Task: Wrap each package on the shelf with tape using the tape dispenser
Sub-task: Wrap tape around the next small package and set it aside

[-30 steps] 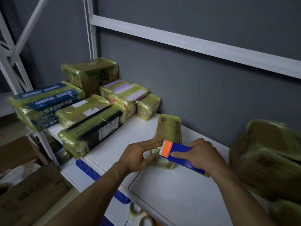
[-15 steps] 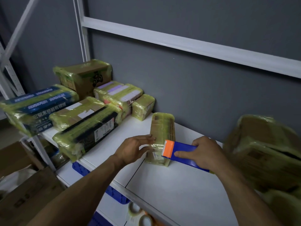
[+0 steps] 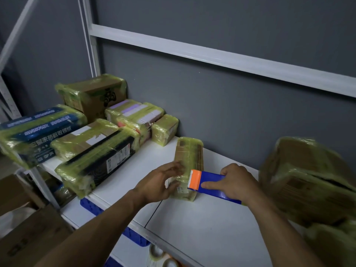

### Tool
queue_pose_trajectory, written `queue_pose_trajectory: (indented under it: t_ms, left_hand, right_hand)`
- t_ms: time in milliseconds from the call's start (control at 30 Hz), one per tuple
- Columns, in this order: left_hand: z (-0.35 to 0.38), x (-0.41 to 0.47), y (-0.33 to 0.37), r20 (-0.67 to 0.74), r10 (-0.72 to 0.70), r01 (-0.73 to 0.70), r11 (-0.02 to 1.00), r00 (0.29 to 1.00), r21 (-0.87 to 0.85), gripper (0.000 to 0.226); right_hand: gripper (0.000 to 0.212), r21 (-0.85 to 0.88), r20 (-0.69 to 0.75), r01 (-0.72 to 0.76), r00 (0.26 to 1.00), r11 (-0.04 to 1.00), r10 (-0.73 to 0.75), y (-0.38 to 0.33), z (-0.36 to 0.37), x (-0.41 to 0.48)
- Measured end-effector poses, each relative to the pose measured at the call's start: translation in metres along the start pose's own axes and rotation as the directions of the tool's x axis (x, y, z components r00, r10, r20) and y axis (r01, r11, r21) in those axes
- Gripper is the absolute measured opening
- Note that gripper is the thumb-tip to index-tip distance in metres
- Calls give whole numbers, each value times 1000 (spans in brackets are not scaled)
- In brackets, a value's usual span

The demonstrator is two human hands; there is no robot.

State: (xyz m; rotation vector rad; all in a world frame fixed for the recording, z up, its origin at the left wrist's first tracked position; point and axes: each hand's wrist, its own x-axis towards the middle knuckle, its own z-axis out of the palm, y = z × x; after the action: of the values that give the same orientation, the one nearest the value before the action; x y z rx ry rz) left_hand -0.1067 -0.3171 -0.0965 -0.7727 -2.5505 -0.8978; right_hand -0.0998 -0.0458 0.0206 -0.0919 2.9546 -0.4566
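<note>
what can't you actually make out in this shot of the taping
Head view only:
1. Tape roll inside the tape dispenser: hidden under the right hand.
2. small package: its near face is partly covered by the left hand holding it; fingertips motion-blurred, label too small to read.
3. packages at right: blurred, cut off by the right edge.
4. spare tape rolls below the shelf: cut by the bottom edge.

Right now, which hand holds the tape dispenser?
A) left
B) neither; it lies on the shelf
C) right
C: the right hand grips the blue tape dispenser, its orange end against the small package that the left hand holds.
</note>
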Motion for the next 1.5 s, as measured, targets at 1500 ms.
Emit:
queue_pose_trajectory:
  t_ms: [1500]
  left_hand:
    - [3,1,23,-64,2,10,984,998,178,39]
  right_hand:
    - [57,165,138,-41,990,985,18,30,27,-26]
